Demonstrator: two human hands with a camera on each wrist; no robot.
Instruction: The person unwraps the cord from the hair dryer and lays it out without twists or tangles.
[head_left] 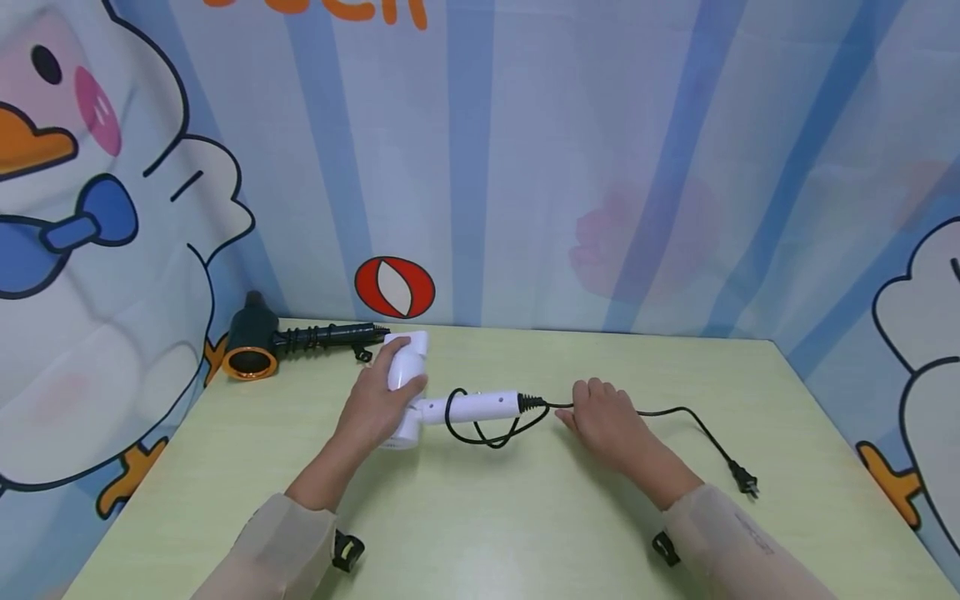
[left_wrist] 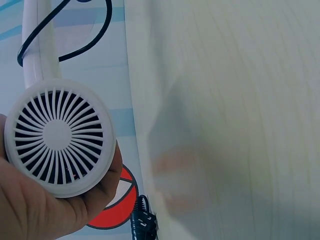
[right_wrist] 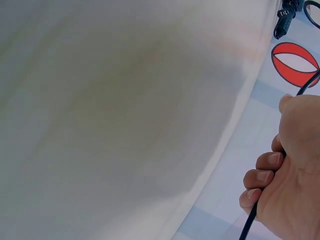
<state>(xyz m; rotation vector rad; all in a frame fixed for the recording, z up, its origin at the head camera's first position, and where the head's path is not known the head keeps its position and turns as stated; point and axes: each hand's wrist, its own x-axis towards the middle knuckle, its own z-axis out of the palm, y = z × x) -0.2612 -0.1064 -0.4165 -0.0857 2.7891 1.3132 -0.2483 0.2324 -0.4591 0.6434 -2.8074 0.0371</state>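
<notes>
A white hair dryer [head_left: 468, 407] is gripped round its barrel by my left hand [head_left: 372, 402], its handle pointing right. In the left wrist view the round slotted grille [left_wrist: 57, 135] of the dryer faces the camera, with fingers curled behind it. The black cord [head_left: 491, 442] loops loosely about the handle. Farther along, my right hand [head_left: 603, 421] holds the cord, and in the right wrist view the cord [right_wrist: 250, 220] runs through the curled fingers. Past that hand the cord trails right to a two-pin plug [head_left: 744, 479].
At the back left of the table [head_left: 480, 533] lies a dark hair dryer [head_left: 251, 337] with an orange ring, its cord wound round the handle. A patterned cloth backdrop [head_left: 525, 167] stands behind the table's back edge.
</notes>
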